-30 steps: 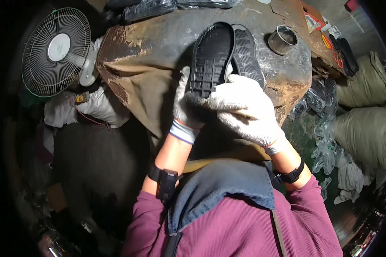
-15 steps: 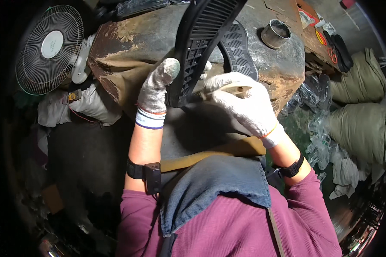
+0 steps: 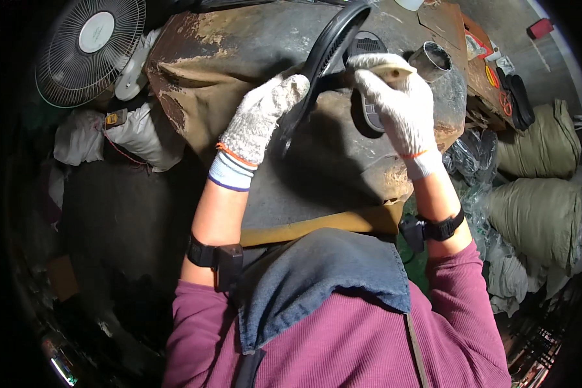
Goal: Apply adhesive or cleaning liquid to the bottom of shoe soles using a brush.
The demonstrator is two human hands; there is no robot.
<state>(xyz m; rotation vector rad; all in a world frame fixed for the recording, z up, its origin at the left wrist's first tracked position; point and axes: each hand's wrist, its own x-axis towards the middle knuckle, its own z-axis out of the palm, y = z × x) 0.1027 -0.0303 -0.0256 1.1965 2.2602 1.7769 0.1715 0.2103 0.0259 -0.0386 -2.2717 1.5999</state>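
Note:
My left hand [image 3: 265, 113], in a white knit glove, is closed on a black shoe sole [image 3: 326, 55], its thumb along the near side. The sole is held up on its edge, tilted over the table. In my gloved right hand [image 3: 401, 97] is a flat brush with a pale wooden handle [image 3: 394, 71]. Its dark end points left at the sole; whether it touches is hard to see. A second black sole [image 3: 372, 116] lies tread up on the table, partly hidden by my right hand. Just beyond that hand stands a stained metal cup [image 3: 434, 59].
A worn brown cover drapes the worktable [image 3: 207, 39]. To the left are a fan [image 3: 97, 32] and white sacks [image 3: 145, 139]. Orange-handled scissors [image 3: 504, 97] and black soles [image 3: 520, 100] lie at the right, above green bundles [image 3: 537, 213].
My left hand has raised the sole and turned it so its side edge shows more than its tread. My right hand has moved up and to the right with the brush.

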